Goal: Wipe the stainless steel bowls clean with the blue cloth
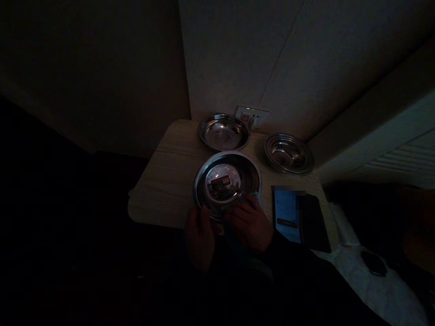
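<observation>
A shiny metal basin (250,181) with a dark label on its bottom stands at the front edge of a small wooden table. My left hand (200,235) is closed at the basin's near rim, thumb towards the rim. Curled over the same rim, further right, my right hand (249,222) presses on what looks like a bluish cloth (257,198). Part of this cloth lies inside the basin's near right wall, and the rest is hidden under my fingers. Dim light blurs the details.
A second metal basin (222,135) stands behind on the wooden table (163,185), by a wall socket (252,117). Stacked metal bowls (288,154) are at the back right. A phone (287,217) with a lit screen and dark cover lies right of my hand.
</observation>
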The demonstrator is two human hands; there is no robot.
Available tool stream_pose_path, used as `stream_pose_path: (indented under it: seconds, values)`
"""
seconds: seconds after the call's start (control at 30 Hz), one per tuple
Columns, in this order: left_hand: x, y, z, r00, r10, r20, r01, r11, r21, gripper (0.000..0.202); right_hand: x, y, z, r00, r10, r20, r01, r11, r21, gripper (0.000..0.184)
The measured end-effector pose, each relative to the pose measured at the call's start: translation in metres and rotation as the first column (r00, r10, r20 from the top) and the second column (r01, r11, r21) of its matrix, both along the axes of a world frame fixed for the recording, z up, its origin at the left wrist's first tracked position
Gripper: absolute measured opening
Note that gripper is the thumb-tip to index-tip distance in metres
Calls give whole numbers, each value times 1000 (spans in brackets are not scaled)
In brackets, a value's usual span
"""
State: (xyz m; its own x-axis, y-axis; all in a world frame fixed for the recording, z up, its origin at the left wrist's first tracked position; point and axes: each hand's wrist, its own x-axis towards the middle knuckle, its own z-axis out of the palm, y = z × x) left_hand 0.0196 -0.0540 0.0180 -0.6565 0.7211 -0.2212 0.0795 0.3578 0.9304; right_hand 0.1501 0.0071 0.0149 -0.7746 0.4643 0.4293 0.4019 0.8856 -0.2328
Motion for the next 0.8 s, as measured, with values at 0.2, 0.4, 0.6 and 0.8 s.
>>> stream_pose_path:
  seconds: [0.2,0.4,0.6,0.8]
  values:
    - [-2,1,-1,1000,3,15,-3,1000,-9,29,-3,0,1,1000,-1,28,1,1000,-1,17]
    - [0,0,-4,994,23,-104,-20,1000,22,30,-10,0,4,999,-24,-24,24,1000,10,15]
    - [-1,1,-4,1000,11,-3,-11,1000,-6,30,-6,0,3,1000,-15,16,14,999,33,17]
    - [-3,3,-1,996,8,-92,-9,1000,-7,30,-8,-1,0,1000,-19,-16,19,1000,-8,16]
